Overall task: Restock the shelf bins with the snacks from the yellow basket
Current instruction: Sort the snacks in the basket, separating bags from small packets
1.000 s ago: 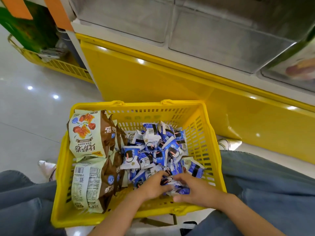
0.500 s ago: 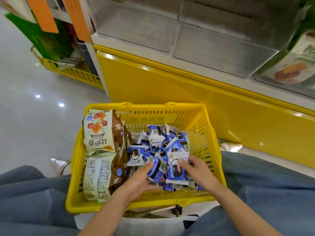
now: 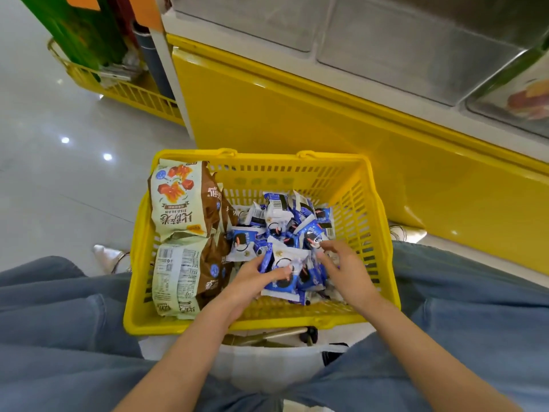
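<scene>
Pinching a few blue snack packs (image 3: pixel 283 273) btwn thumb & fingers, left hand (image 3: pixel 249 282) sits inside yellow basket (image 3: pixel 297 321); right hand (image 3: pixel 344 270), fingers loose & spread, touches the pile beside it. Brown bags (image 3: pixel 184 203) fill basket's left side; shelf bins (image 3: pixel 401 46) above.

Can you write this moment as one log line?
stage: picking from yellow basket | left hand: grips blue packets | right hand: touches packet pile | brown bags: untouched, basket's left side

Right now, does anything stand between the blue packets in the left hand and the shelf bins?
Nothing visible does. The left hand holds blue packets inside the yellow basket; only its far wall must be cleared towards the clear shelf bins.
</scene>
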`<state>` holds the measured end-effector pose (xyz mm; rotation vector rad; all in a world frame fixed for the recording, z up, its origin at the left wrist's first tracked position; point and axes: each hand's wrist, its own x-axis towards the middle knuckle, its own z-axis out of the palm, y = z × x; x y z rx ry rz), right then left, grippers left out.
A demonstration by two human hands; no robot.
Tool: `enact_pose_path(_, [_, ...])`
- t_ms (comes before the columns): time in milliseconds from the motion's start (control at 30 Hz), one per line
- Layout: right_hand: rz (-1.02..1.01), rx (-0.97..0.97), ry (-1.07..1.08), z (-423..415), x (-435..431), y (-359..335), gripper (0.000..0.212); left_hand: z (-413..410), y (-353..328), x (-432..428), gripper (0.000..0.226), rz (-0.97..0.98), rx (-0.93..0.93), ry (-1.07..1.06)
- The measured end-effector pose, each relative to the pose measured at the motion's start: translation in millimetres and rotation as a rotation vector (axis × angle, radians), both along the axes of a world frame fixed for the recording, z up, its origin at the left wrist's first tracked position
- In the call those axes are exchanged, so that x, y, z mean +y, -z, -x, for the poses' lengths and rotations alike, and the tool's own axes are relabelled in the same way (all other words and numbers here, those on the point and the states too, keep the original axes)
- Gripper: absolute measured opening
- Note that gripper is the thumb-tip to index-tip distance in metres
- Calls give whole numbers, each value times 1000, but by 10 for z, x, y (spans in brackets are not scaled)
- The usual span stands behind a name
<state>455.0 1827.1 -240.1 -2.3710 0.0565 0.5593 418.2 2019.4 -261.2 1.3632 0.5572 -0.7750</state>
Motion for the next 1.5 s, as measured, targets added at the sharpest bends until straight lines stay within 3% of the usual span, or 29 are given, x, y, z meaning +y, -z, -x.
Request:
enact_pose_path(67, [238,-33,-90,-66,-229,16,45,-21,32,-37,56,-18,0,-7])
enact_pose_path(167, [359,117,-160,-78,-373,74,62,-60,64,-104,30,14,-28,-18])
enact_pose_path(367, [576,94,-373,-121,-309,153,46,-147,93,-184,29,15,-40,-78])
enact_pose_path(467, [450,68,-322,-234,-237,81,23,-254,82,-165,30,-29,-88,-121])
enact_pose_path(600, [254,-56,-124,-585,-78,-20,28,-573,9,-74,35,-175,-196,-183])
enact_pose_path(733, [82,-97,31,-927,134,2,24,-935,-40,-13,62,-340,-309,-171])
enact_pose_path(800, [45,-86,42,-968,183,31,29,-1022,-27,6,61,-581,-421,-79])
enact_pose_path(867, [53,-71,29,-900,144,86,39,-997,-1,4,47,-667,-535,-33])
enact_pose_path(933, [98,-37,-10,-743,25,157,41,-859,73,-55,28,-545,-556,42])
enact_pose_path(1033, [164,110,-142,-416,-193,270,38,-544,248,-240,17,-368,-433,373])
enact_pose_path(1200, [251,361,-336,-26,-451,305,54,-210,505,-461,44,-276,-212,862])
enact_pose_path(1400, [375,288,-409,-64,-383,241,22,-189,506,-572,45,-394,-265,918])
enact_pose_path(1500, [425,195,-401,-110,-344,184,21,-205,495,-596,36,-457,-307,944])
